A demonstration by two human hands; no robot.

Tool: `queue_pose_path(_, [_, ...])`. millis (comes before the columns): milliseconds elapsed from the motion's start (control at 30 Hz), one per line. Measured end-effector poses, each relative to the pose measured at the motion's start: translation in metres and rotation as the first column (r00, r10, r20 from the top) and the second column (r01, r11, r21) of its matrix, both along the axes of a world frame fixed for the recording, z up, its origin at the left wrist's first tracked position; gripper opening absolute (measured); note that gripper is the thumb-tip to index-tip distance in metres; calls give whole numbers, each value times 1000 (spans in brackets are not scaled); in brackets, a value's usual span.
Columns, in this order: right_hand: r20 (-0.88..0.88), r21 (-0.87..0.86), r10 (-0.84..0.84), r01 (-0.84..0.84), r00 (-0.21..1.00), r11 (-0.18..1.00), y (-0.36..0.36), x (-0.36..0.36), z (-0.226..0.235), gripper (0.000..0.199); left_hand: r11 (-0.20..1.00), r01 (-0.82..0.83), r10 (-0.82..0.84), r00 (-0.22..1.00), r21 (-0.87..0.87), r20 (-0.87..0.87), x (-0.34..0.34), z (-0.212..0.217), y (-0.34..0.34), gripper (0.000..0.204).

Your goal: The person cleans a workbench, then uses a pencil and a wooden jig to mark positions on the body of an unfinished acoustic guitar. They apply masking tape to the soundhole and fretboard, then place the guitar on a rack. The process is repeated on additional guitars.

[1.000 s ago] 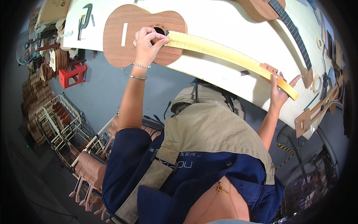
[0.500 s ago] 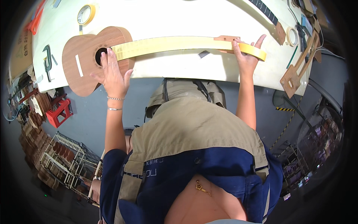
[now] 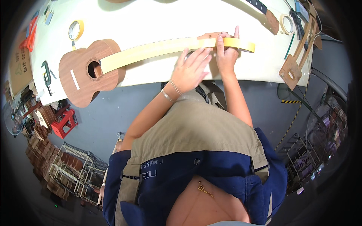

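While the left hand (image 3: 189, 71) is poised at the lower edge of the yellow tape strip (image 3: 151, 52), its grip is spread, fingers fanned and slightly blurred; whether the fingertips touch the tape or stop just above it, I cannot tell. The right hand (image 3: 227, 57) has its grip closed on the yellow tape roll (image 3: 247, 45), thumb laid near the headstock (image 3: 208, 36) and index finger pointing up past the roll. From that roll the strip runs leftward along the neck as far as the sound hole (image 3: 94, 70) of the wooden ukulele (image 3: 83, 76), which lies face up on the white bench (image 3: 147, 20), its body near the bench's left end. A pale bar (image 3: 75, 79) sits across the top beyond the hole. Just above the body rests another yellow tape roll (image 3: 76, 30), and to its left a green clamp (image 3: 47, 77). Toward the bench's right side are a second headstock (image 3: 272, 22), a pale tape roll (image 3: 286, 25) and a wooden frame (image 3: 292, 71). A red stool (image 3: 65, 123) stands on the floor at left.
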State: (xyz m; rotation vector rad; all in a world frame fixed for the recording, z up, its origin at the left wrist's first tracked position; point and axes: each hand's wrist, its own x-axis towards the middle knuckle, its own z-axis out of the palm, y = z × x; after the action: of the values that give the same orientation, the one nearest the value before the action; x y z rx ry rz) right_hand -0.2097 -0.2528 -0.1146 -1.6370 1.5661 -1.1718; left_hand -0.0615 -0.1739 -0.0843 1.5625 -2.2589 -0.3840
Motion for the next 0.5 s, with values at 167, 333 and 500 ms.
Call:
queue_pose_path(167, [36, -16, 54, -53, 998, 998, -1, -7, -10, 34, 897, -436, 418, 888, 67, 193, 8, -19, 17, 36])
queue_pose_path(333, [114, 25, 45, -48, 992, 999, 1, -3, -7, 56, 870, -324, 431, 867, 373, -252, 13, 27, -4, 23])
queue_pose_path(500, [83, 21, 67, -69, 994, 997, 0, -5, -5, 58, 747, -229, 664, 307, 624, -682, 3, 27, -25, 39])
